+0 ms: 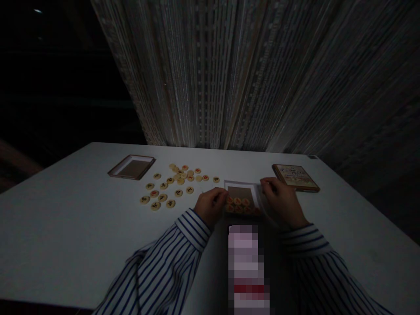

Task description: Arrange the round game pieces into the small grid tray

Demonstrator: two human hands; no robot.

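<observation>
A shallow white-walled box point(241, 183) lies in front of me, with several round xiangqi pieces point(237, 201) marked in red in rows at its near end. At the box's left side is my left hand point(210, 205), fingers curled and fingertips on the rim. My right hand point(282, 200) is closed at the right side, thumb and fingers pinched together. Something whitish and blurred runs beneath it along the box wall; what the pinch holds cannot be made out. Left of the box, loose xiangqi pieces point(178, 193) lie scattered, some overlapping.
An open tray-like box part point(134, 168) lies at the far left of the white table point(82, 218). A printed box lid point(295, 176) lies at the right. A pixelated, lit rectangle point(247, 262) is near me between my forearms. A string curtain point(210, 78) hangs behind the table.
</observation>
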